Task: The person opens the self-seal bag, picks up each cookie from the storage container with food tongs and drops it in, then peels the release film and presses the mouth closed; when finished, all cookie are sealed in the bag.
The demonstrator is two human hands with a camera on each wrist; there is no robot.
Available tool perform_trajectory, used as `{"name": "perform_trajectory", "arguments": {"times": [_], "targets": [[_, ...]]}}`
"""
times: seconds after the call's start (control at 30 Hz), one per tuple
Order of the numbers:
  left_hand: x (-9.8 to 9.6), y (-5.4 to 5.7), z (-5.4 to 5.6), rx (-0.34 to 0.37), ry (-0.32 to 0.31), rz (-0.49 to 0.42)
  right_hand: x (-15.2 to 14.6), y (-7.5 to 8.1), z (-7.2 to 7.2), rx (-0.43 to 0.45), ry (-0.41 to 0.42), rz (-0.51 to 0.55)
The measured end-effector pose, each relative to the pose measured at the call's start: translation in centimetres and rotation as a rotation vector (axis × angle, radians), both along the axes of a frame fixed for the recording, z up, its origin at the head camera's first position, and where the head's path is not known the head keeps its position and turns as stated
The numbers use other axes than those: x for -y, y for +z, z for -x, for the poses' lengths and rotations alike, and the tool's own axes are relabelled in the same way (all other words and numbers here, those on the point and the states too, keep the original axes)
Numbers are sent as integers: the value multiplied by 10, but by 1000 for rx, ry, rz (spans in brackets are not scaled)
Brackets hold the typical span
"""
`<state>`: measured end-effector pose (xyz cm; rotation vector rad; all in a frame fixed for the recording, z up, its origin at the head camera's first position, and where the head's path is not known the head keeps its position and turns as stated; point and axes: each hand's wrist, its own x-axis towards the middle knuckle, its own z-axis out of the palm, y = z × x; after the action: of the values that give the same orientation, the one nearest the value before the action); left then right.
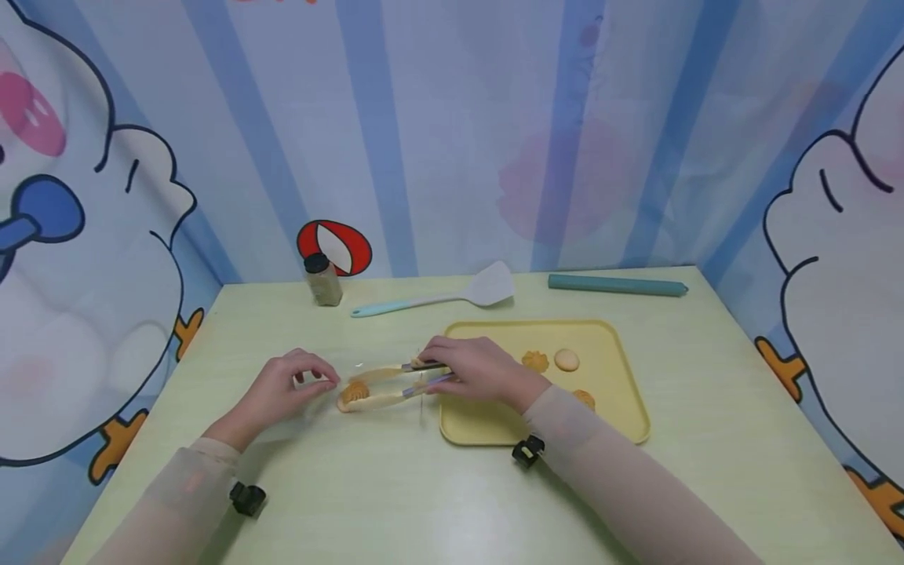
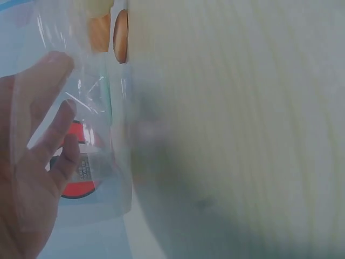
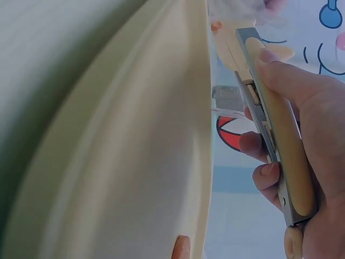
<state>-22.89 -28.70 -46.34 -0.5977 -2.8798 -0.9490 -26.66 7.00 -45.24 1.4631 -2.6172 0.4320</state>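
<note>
My right hand [image 1: 483, 369] grips the handles of a pair of tongs [image 3: 288, 156] with cream-coloured tips. The tips reach into a clear plastic bag [image 2: 97, 108] left of the tray. Between them lies a ridged golden cookie [image 1: 357, 391], and a smooth round cookie [image 2: 121, 36] sits beside it. Whether the tips touch the ridged cookie, I cannot tell. At the bag's left end, my left hand [image 1: 289, 388] holds the thin plastic, its fingers bent and partly seen through the film in the left wrist view.
A yellow tray [image 1: 628, 384] on the right carries a flower-shaped cookie [image 1: 535, 361], a pale round cookie [image 1: 566, 360] and another cookie [image 1: 584, 399]. Along the back stand or lie a black-capped spice jar [image 1: 324, 282], a spatula [image 1: 487, 286] and a teal rod [image 1: 614, 285].
</note>
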Motion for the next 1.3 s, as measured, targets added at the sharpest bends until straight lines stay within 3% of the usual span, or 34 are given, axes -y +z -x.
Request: {"name": "perform_trajectory", "arguments": {"times": [0.37, 0.7, 1.07, 1.3], "targets": [[-2, -2, 0, -23, -5, -13, 10, -5, -2, 5, 19, 12], [-2, -2, 0, -27, -2, -3, 6, 0, -9, 26, -38, -15], [0, -6, -1, -3, 3, 1, -46, 4, -17, -32, -118, 9], [-3, -11, -1, 20, 9, 25, -84, 10, -31, -38, -163, 13]]}}
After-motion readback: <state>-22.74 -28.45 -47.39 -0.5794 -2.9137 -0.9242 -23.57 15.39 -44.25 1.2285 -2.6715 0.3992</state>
